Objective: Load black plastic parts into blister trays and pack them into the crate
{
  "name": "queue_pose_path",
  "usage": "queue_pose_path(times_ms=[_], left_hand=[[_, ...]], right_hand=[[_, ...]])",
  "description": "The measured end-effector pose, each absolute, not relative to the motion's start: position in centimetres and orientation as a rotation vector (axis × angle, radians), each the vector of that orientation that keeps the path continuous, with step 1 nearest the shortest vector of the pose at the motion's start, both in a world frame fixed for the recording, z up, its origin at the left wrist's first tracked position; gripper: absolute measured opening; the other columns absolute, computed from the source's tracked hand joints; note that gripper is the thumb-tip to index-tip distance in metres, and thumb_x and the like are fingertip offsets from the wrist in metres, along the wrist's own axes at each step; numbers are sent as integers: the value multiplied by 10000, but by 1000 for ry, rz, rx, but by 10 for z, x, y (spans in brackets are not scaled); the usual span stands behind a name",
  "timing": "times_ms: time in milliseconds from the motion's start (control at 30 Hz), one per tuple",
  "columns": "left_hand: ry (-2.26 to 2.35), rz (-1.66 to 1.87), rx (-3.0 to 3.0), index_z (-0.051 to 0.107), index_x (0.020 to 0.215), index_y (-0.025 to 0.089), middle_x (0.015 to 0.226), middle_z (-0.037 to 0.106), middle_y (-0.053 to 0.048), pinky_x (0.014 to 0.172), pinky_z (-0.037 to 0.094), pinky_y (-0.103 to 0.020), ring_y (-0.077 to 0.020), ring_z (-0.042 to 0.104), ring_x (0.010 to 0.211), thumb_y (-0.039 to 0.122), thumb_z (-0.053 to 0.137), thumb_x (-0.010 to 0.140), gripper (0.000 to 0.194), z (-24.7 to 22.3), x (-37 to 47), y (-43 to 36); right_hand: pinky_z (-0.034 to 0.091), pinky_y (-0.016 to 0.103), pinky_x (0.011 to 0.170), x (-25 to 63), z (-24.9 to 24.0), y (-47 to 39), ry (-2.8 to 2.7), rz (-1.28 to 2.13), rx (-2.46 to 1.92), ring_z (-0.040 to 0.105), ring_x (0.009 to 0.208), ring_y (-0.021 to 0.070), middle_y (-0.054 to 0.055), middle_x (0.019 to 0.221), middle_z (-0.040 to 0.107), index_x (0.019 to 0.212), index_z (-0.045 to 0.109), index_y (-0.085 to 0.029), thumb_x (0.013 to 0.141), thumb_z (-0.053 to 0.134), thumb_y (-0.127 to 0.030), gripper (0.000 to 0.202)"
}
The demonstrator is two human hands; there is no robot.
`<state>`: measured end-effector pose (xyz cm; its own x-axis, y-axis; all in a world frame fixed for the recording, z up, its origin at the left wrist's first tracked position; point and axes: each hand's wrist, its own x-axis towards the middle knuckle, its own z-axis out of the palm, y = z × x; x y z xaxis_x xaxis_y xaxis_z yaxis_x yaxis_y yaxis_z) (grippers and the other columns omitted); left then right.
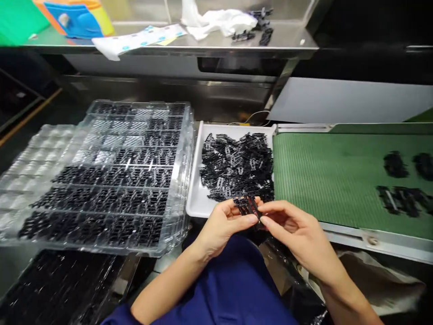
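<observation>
Hands, left hand and right hand, pinch black clips beside green conveyor belt.

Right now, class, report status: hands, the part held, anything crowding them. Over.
Left hand and right hand both pinching a small black plastic part. White tray of loose parts just beyond. Nothing between hands.

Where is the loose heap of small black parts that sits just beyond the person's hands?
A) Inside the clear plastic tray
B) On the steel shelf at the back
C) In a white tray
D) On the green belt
C: the heap of black parts lies in the white tray, between the clear plastic tray and the green belt.
</observation>
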<state>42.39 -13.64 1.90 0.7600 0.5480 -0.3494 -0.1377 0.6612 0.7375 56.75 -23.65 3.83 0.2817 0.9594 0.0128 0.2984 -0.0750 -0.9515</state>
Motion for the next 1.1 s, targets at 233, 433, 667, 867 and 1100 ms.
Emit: queue_pose_path(times_ms=[233,433,667,867,1100], left_hand=[[585,369,780,740,1069,163,1030,761,-93,900,517,-313,-220,712,950,279,822,710,386,25,365,-126],[542,313,707,736,1053,143,1060,749,-138,785,540,-282,-240,724,917,399,857,654,490,33,331,-121],[488,284,667,729,1100,158,1139,723,-157,820,542,-306,-270,717,980,400,861,648,530,32,310,-122],[491,278,740,732,1084,166,1047,751,-131,800,539,-305,-253,721,938,393,832,691,464,33,308,-123],[542,258,756,760,960,158,938,768,-93,793,553,-319,-237,727,871,373,834,678,361,37,324,-127]], right_hand=[[518,408,1005,547,51,-218,-2001,343,-1556,553,1238,269,122,1370,540,1379,509,-263,824,717,-400,608],[497,399,1047,523,54,-201,-1937,587,-1397,582,1234,256,82,1369,591,1481,343,-314,810,736,-394,782],[422,482,1108,503,51,-196,-1997,552,-1355,514,1310,290,93,1397,570,1521,271,-326,800,724,-465,862],[358,462,1151,505,50,-194,-2123,515,-1346,471,1350,265,102,1412,554,1484,325,-283,814,716,-457,796],[302,449,1180,514,42,-197,-2160,562,-1378,372,1417,244,110,1491,464,1500,287,-254,841,697,-417,793]])
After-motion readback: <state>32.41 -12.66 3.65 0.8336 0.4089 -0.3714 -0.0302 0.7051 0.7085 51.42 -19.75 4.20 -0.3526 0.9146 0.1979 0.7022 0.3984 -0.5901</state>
